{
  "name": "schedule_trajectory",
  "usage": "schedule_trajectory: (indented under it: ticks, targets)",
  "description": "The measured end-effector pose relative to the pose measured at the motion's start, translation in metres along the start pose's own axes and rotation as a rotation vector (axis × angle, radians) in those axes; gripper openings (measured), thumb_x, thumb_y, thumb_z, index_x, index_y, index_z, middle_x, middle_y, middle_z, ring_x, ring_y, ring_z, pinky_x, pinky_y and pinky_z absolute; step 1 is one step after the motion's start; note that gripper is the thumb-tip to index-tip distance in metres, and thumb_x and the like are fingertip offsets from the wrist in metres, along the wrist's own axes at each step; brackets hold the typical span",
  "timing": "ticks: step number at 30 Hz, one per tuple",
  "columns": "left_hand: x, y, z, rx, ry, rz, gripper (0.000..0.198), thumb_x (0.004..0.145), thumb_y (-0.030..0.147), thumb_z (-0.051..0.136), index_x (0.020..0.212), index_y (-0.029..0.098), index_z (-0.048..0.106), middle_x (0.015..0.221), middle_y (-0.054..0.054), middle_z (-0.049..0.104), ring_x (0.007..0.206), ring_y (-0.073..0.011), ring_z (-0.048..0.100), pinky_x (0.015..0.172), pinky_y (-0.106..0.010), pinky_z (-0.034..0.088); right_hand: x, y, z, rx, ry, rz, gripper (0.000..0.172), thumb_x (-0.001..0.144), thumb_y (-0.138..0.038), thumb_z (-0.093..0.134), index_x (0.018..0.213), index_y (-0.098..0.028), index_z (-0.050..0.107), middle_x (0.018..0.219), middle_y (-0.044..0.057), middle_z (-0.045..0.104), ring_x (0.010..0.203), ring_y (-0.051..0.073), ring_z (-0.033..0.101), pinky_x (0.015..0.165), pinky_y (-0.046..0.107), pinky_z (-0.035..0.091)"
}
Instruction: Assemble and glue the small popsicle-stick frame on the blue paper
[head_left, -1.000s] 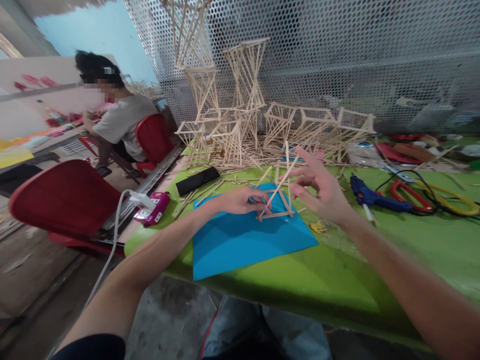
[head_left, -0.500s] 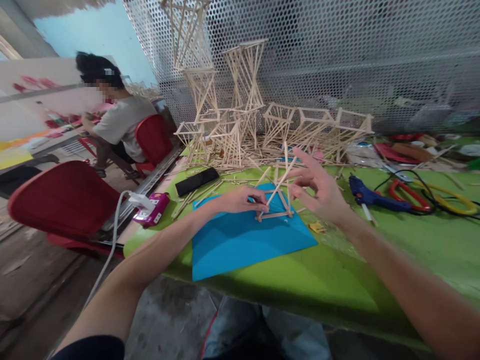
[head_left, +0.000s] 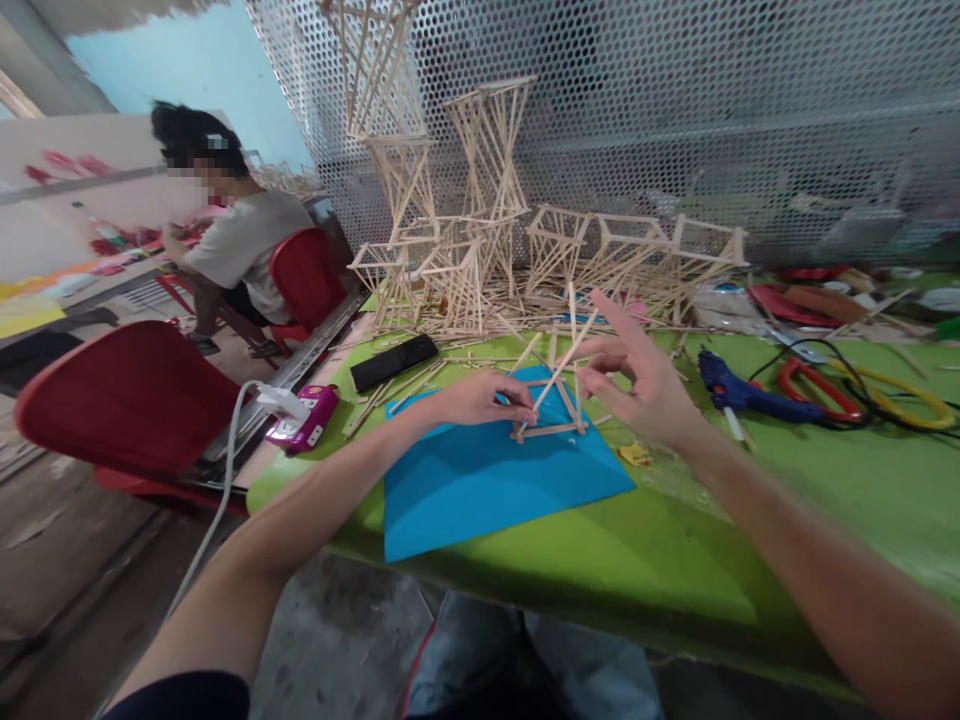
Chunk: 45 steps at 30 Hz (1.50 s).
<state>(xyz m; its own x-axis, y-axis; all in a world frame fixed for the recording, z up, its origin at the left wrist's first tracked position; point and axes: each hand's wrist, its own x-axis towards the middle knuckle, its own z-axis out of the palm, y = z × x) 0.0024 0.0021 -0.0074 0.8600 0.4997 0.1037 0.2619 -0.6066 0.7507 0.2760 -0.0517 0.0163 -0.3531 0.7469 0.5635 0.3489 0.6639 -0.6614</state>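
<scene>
My left hand (head_left: 491, 398) pinches the lower end of a slanted wooden stick (head_left: 564, 360) at the left front corner of a small square stick frame (head_left: 551, 431). Several more sticks rise from that frame, which rests on a blue sheet (head_left: 480, 490). Beside the slanted stick's upper part is my right hand (head_left: 637, 385), its index finger stretched up and the other fingers partly bent. Its fingers are apart, with the fingertips close to the sticks; whether they touch cannot be made out.
Stick towers (head_left: 487, 150) and loose sticks line the back by a perforated metal screen (head_left: 675, 120). A blue glue gun (head_left: 750, 395) and red-handled tool (head_left: 817, 390) lie right. Left are a black case (head_left: 394, 362), purple power strip (head_left: 304, 425), red chair (head_left: 127, 410) and seated person (head_left: 247, 245).
The right hand and raised index finger have shifted very slightly to the right, and the slanted stick's top with them. My left hand stays at the frame corner.
</scene>
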Motion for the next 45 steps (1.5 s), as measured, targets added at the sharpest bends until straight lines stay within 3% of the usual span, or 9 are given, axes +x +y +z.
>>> schedule_trajectory:
  ticks: [17, 21, 25, 35, 40, 45]
  targets:
    - [-0.0010, 0.0001, 0.0012, -0.008, 0.022, 0.013, 0.031, 0.099, 0.046, 0.071, 0.109, 0.018, 0.079, 0.105, -0.007, 0.082, 0.090, -0.0141, 0.074, 0.079, -0.023, 0.052, 0.0008, -0.0029, 0.0036, 0.036, -0.064, 0.027, 0.089, 0.101, -0.033, 0.065, 0.174, -0.038, 0.013, 0.109, 0.005, 0.080, 0.074, 0.020, 0.071, 0.068, 0.038, 0.062]
    - [-0.0005, -0.0037, 0.0037, -0.028, 0.077, 0.002, 0.029, 0.094, 0.045, 0.077, 0.104, 0.018, 0.076, 0.099, -0.005, 0.081, 0.087, -0.0137, 0.075, 0.078, -0.023, 0.053, 0.0014, -0.0058, 0.0036, 0.017, -0.065, 0.021, 0.090, 0.101, -0.032, 0.064, 0.174, -0.039, 0.013, 0.108, 0.005, 0.080, 0.074, 0.022, 0.071, 0.067, 0.040, 0.061]
    - [-0.0004, -0.0054, 0.0033, -0.042, 0.039, -0.022, 0.030, 0.096, 0.047, 0.074, 0.100, 0.017, 0.077, 0.096, -0.005, 0.081, 0.085, -0.0128, 0.075, 0.074, -0.021, 0.052, 0.0010, -0.0069, 0.0035, 0.033, -0.074, 0.014, 0.090, 0.100, -0.031, 0.064, 0.174, -0.041, 0.012, 0.112, 0.005, 0.081, 0.075, 0.022, 0.071, 0.070, 0.042, 0.062]
    - [-0.0001, -0.0045, 0.0011, 0.046, 0.040, 0.064, 0.033, 0.099, 0.049, 0.070, 0.098, 0.017, 0.079, 0.093, -0.005, 0.082, 0.081, -0.0121, 0.074, 0.071, -0.020, 0.049, 0.0009, -0.0059, 0.0041, -0.002, -0.081, -0.017, 0.094, 0.100, -0.027, 0.062, 0.174, -0.042, 0.005, 0.115, 0.004, 0.081, 0.076, 0.021, 0.071, 0.068, 0.040, 0.061]
    - [-0.0001, -0.0038, -0.0002, 0.073, 0.042, 0.043, 0.033, 0.098, 0.049, 0.071, 0.098, 0.017, 0.080, 0.090, -0.004, 0.082, 0.077, -0.0111, 0.072, 0.069, -0.019, 0.048, 0.0000, -0.0006, 0.0028, -0.054, -0.042, -0.051, 0.092, 0.100, -0.027, 0.064, 0.174, -0.042, 0.011, 0.117, 0.003, 0.079, 0.075, 0.019, 0.069, 0.072, 0.039, 0.062]
    - [-0.0007, -0.0005, -0.0008, 0.033, 0.007, 0.019, 0.035, 0.099, 0.051, 0.069, 0.101, 0.018, 0.080, 0.097, -0.005, 0.082, 0.083, -0.0126, 0.074, 0.074, -0.020, 0.051, 0.0001, -0.0020, -0.0007, -0.074, -0.024, -0.034, 0.076, 0.101, -0.029, 0.062, 0.170, -0.038, 0.032, 0.117, 0.005, 0.079, 0.071, 0.018, 0.068, 0.072, 0.038, 0.062]
